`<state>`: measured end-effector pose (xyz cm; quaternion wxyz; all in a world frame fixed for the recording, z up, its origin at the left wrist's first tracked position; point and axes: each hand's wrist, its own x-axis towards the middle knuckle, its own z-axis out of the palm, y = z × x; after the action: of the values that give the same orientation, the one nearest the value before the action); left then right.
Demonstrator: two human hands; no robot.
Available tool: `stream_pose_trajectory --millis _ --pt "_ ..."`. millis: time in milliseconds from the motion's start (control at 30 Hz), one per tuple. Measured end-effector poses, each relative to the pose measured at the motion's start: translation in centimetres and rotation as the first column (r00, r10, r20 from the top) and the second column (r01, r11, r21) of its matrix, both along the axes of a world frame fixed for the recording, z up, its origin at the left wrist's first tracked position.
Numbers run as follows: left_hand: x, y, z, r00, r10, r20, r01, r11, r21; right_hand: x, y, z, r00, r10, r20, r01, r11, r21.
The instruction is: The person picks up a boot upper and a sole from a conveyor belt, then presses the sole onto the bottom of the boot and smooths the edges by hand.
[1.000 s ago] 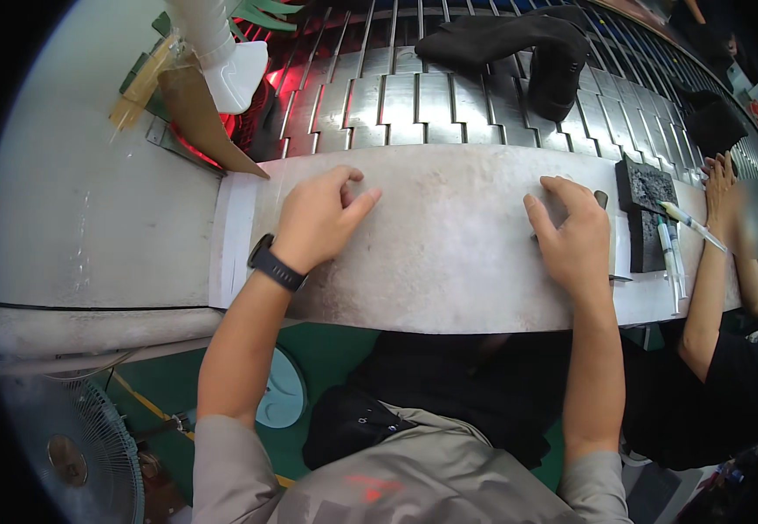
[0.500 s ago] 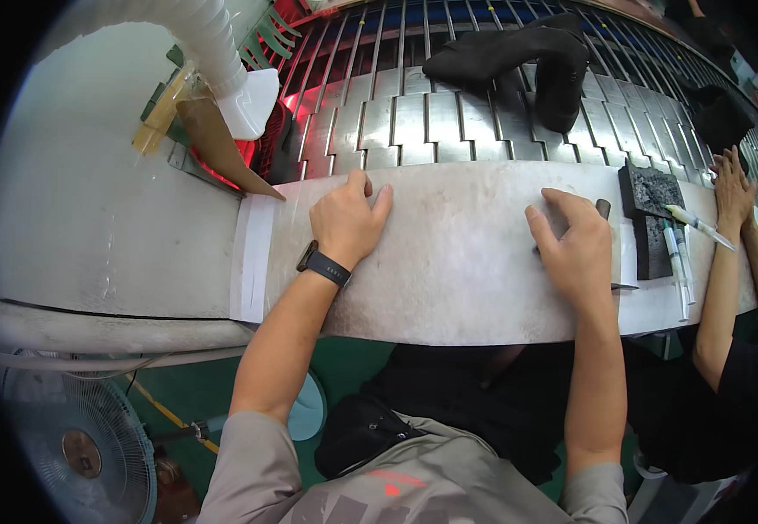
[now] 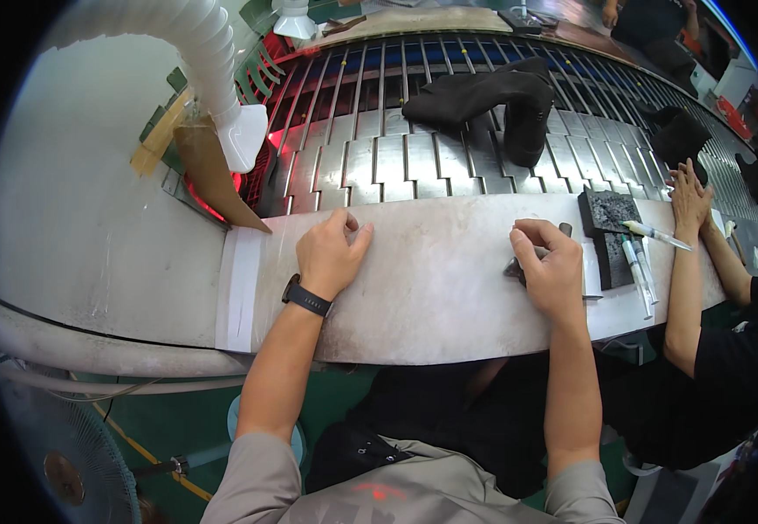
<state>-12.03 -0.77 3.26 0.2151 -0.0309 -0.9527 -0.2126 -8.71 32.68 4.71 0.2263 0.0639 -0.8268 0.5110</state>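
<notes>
The dark tool (image 3: 513,270) lies beneath the right hand (image 3: 555,271), one end projecting to the lower left of the thumb, the other showing beyond the knuckles on the right. The right fingers are bent inward, thumb tip close to the index finger; whether they grasp the tool cannot be determined, as the palm covers its middle. The left hand (image 3: 331,251) is released, fingers half curled, with a narrow gap between thumb and index finger. Both hands are at the pale board (image 3: 431,293), whose surface spans the interval between them. Its far edge runs just beyond the left fingertips, meeting the metal slats (image 3: 387,162); its near edge curves below both wrists. Right of the right fingers, a dark block (image 3: 613,262) and slim tubes (image 3: 640,272) bound the side; a cardboard flap (image 3: 213,175) stands to the upper left of the left fingers. A black boot (image 3: 527,113) lies on the slats beyond the right fingers. Both hands are backs upward, forearms reaching forward from the lower edge.
</notes>
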Motion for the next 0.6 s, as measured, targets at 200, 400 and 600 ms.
stream_pose_trajectory --millis 200,400,600 --pt "-0.8 -0.1 0.8 0.998 -0.016 -0.055 0.018 0.999 0.035 -0.1 -0.7 1.4 0.998 -0.020 0.058 0.022 0.999 -0.036" --pt "0.2 -0.7 0.0 0.999 -0.027 0.025 0.026 0.999 0.048 -0.1 -0.9 0.0 0.998 -0.010 0.057 0.012 0.999 -0.035" --pt "0.2 -0.6 0.8 0.998 -0.032 0.048 0.029 0.997 0.072 -0.2 -0.8 -0.1 1.000 -0.012 0.007 0.012 1.000 -0.025"
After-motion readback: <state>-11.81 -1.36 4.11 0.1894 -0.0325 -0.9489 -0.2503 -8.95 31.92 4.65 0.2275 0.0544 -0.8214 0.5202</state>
